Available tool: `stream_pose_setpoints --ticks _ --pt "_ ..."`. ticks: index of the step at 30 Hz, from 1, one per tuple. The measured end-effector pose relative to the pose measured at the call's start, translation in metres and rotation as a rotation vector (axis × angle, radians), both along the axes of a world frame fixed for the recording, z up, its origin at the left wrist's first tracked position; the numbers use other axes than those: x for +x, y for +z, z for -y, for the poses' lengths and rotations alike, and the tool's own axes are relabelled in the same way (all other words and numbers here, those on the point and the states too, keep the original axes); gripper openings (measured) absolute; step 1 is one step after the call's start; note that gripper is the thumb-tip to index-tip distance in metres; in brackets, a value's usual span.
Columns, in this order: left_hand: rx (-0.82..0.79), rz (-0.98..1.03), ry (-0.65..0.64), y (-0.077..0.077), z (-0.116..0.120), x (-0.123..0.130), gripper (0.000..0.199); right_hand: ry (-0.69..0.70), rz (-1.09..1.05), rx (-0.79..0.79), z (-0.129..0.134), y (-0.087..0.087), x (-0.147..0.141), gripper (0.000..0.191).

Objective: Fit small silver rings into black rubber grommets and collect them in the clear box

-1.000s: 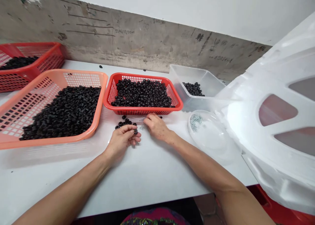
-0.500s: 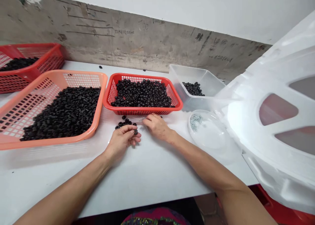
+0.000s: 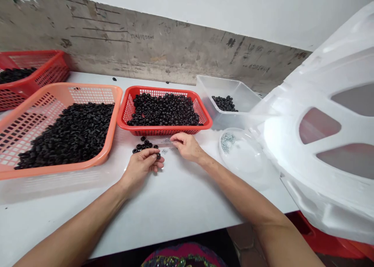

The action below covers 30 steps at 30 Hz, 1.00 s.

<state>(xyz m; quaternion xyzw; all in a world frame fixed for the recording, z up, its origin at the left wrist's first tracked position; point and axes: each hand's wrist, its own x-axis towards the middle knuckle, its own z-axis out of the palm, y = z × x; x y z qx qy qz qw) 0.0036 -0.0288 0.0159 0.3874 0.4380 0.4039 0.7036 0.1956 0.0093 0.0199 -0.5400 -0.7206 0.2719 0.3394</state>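
My left hand [image 3: 143, 165] is closed on a small round black piece with a hole [image 3: 158, 156], held between thumb and fingers just above the table. Beside its fingertips lies a little pile of similar black pieces [image 3: 142, 145]. My right hand [image 3: 188, 147] has thumb and index finger pinched together, in front of the red basket [image 3: 165, 131]; whatever the fingertips hold is too small to make out. Tiny silvery bits [image 3: 164, 151] are scattered on the table between both hands.
An orange basket [image 3: 112, 142] of black parts stands left, another red basket [image 3: 49, 70] behind it. To the right are a clear bin [image 3: 233, 121] with black pieces and a clear round dish [image 3: 245, 158] with silvery bits. A large white moulded object [image 3: 286, 134] rises at far right.
My right hand has drawn back slightly to the right from the silvery bits, its fingertips now pinched. The left hand keeps hold of its black piece. The camera view has shifted a little.
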Motion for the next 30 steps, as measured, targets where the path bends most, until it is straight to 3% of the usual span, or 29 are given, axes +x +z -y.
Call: stream_pose_setpoints --ticks 4,12,15,18,25,30 --pt "-0.008 0.012 0.008 0.001 0.0 0.0 0.028 -0.012 -0.039 -0.048 0.004 0.002 -0.003 0.014" --pt "-0.027 0.044 -0.063 0.005 0.005 0.0 0.024 -0.048 -0.317 -0.226 0.02 0.011 -0.003 0.013" --pt "-0.03 0.047 -0.058 0.005 0.004 0.0 0.024 -0.072 -0.212 -0.136 0.023 0.009 -0.004 0.011" --pt "-0.042 0.061 -0.031 0.004 0.002 -0.001 0.023 0.012 -0.041 -0.032 0.027 0.009 -0.004 0.015" --pt "-0.099 0.094 0.05 0.007 0.0 -0.001 0.02 0.042 0.219 -0.034 0.038 0.02 0.023 0.02" --pt "-0.117 0.117 0.068 0.006 0.0 0.0 0.019 0.139 0.35 0.033 0.048 0.009 0.018 0.021"
